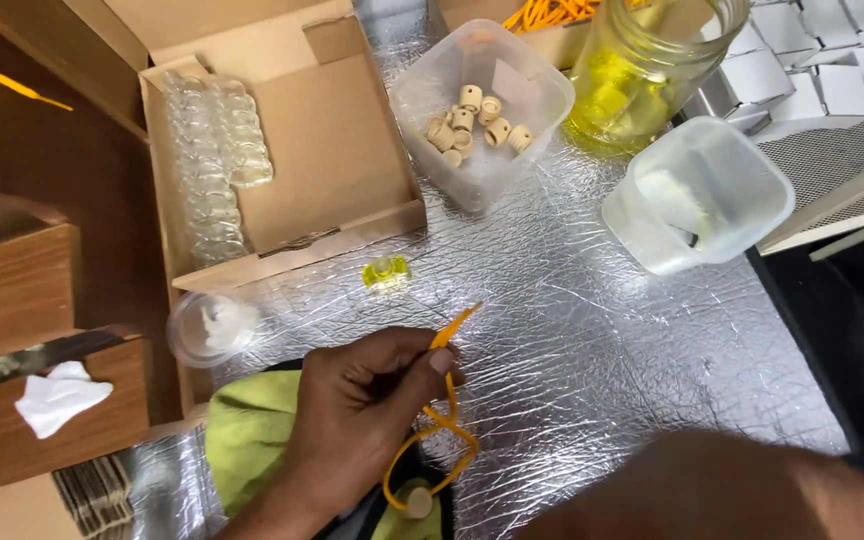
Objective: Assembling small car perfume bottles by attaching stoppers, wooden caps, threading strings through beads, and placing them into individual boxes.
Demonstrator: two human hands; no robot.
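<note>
The left hand [357, 420] is closed in a pinch on a thin orange-yellow plastic strand [442, 400] with a loop, held over the crinkled silver foil table cover [592, 330] — just beyond its tip lies a small yellow-filled glass vial [385, 272]. Of the right hand only a blurred forearm [732, 490] shows — its grip cannot be told. Nearby stands a clear plastic tub of beige stoppers [477, 115].

Right hand [752, 490] blurred, cut off at bottom edge; jar [652, 60] top cropped.
</note>
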